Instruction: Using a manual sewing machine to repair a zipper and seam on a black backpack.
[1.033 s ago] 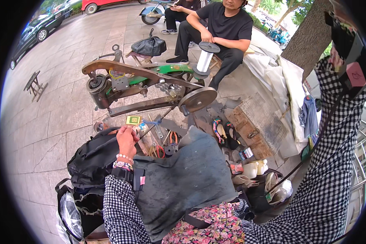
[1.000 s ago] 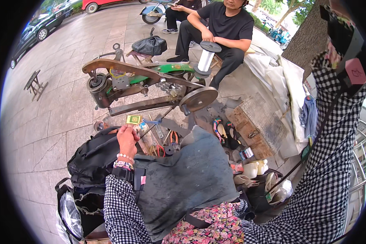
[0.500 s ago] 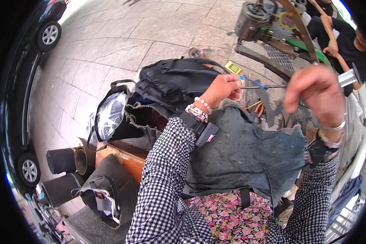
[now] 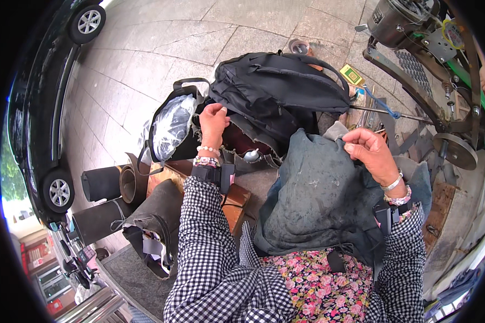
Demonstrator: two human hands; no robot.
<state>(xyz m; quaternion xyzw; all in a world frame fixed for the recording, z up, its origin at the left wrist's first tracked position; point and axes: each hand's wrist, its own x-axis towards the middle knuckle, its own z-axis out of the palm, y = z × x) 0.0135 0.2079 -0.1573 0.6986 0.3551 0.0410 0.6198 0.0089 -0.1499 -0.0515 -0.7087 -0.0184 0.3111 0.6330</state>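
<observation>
Left hand point(image 4: 214, 119) grip closed in black bag point(image 4: 199, 137); right hand point(image 4: 371, 153) pinches apron point(image 4: 318, 199).

Bright, even daylight; soft, short shadows. Glare on crinkled clear plastic bag point(image 4: 170, 129). Strong fisheye bending and black vignette at rim; centre sharp.

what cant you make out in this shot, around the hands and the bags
- Left hand, head view: fingertips dip behind the open bag's rim; what they touch is hidden.
- Right hand: pinched, anything held is too small to tell.
- Black backpack: covers what lies under it.
- Machine: cut off by the top right edge.
- Lap under the grey apron: hidden.
</observation>
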